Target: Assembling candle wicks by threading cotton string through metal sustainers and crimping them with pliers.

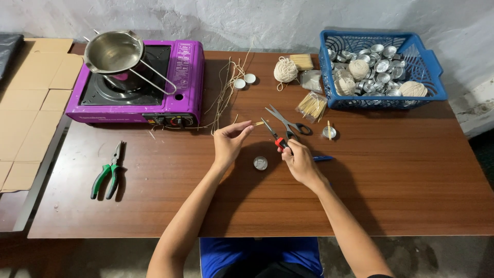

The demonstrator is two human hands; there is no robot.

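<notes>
Hands: left [230, 139] pinches wick [260, 122], right [298, 160] grips pliers [271, 133].

on the tabletop [391, 180] a stove [139, 85] sits far left with a pot [113, 51] on it, pliers [109, 172] in front. a basket [381, 69] of cups stands far right. scissors [288, 122] lie between, a small cup [260, 163] between both hands.
</notes>
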